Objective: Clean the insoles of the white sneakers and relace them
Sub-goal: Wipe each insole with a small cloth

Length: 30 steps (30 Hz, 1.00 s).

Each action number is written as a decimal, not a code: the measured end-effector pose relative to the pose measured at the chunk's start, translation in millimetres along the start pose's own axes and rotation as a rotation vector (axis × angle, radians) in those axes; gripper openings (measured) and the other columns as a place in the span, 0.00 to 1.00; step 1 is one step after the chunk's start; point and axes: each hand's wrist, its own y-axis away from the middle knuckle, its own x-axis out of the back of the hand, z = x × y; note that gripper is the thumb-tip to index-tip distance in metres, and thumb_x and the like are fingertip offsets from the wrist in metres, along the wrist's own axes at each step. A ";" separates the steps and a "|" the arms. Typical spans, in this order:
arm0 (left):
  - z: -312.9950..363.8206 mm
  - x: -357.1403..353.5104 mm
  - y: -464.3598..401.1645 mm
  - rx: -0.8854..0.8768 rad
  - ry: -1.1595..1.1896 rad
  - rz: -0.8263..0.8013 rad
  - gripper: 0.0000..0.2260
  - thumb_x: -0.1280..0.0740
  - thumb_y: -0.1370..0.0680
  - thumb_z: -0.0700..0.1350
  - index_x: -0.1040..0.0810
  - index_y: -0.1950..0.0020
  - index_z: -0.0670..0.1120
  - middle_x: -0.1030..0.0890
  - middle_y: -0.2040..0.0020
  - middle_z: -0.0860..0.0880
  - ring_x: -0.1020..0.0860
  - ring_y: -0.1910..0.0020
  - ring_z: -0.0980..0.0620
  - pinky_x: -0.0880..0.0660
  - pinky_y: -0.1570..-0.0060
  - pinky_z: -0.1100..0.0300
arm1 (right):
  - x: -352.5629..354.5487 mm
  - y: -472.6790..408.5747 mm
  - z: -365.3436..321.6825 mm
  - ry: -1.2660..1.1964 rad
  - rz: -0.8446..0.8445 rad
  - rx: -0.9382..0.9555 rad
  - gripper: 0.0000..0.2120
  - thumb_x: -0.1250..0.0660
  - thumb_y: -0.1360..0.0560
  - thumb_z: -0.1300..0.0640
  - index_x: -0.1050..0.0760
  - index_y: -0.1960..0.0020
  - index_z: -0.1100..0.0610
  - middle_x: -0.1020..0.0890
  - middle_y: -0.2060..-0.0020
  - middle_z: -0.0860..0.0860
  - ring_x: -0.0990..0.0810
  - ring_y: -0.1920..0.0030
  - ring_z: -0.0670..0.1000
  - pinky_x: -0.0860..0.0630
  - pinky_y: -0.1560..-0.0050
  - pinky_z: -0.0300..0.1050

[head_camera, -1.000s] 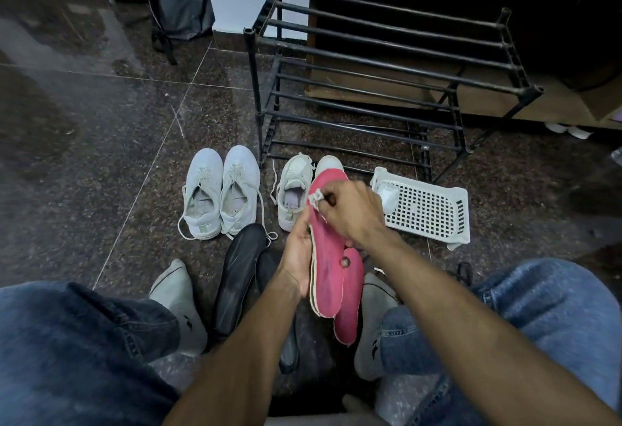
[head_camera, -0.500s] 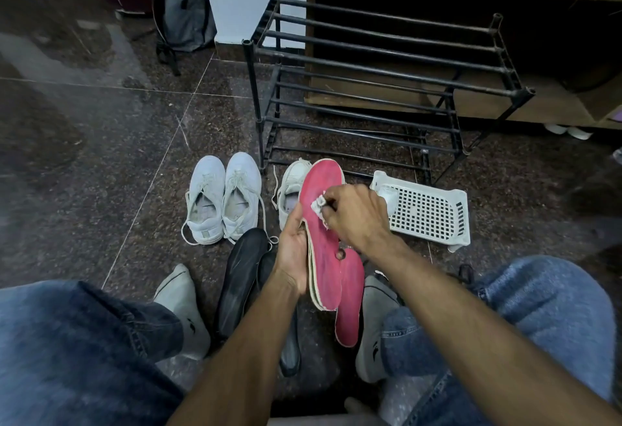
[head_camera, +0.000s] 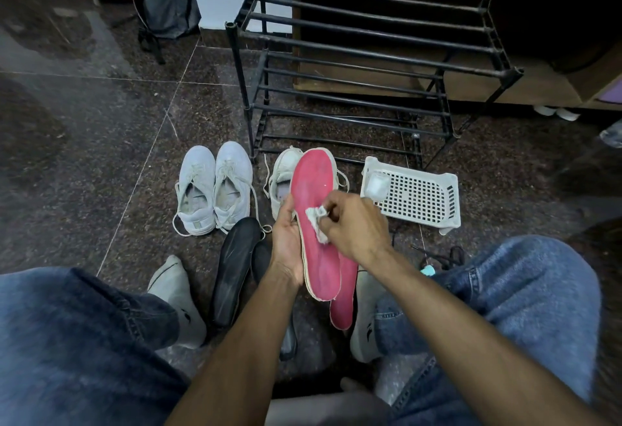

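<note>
Since the earlier frames, right hand (head_camera: 353, 227) is sitting lower on the insole (head_camera: 314, 210): it was at the toe end, now it is near mid-length, leaving the toe end bare. Wipe (head_camera: 316, 220) is pinched in the right grip, fingers curled round it, and is pressing on the pink face. Left hand (head_camera: 287, 240) is gripping the insole along its left edge, as before; grip narrow, thumb over the rim. Insole is being held upright-tilted above the floor (head_camera: 101, 156), between the knees.

Second insole (head_camera: 345, 297) is lying behind the held one, only its heel end showing. One sneaker (head_camera: 282, 179) is partly hidden by the held insole; its partner is barely showing, only a sliver of edge. Sneaker pair (head_camera: 213, 189) is standing left of it, laces loose. Black shoes (head_camera: 235, 267) are lying near the left wrist, partly covered by the forearm. Basket (head_camera: 417, 196) is lying beside the rack (head_camera: 353, 65); small white thing at its corner is too blurred to identify. Dark cord and teal bit by the right knee are unclear.
</note>
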 end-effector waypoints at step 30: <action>2.4 -20.8 1.1 -0.014 -0.134 -0.034 0.29 0.37 0.27 0.63 0.20 0.37 0.42 0.20 0.42 0.41 0.22 0.46 0.44 0.28 0.40 0.47 | 39.5 -7.4 6.5 -0.287 0.013 0.020 0.08 0.28 0.27 0.60 0.26 0.60 0.49 0.22 0.71 0.44 0.24 0.72 0.46 0.24 0.65 0.48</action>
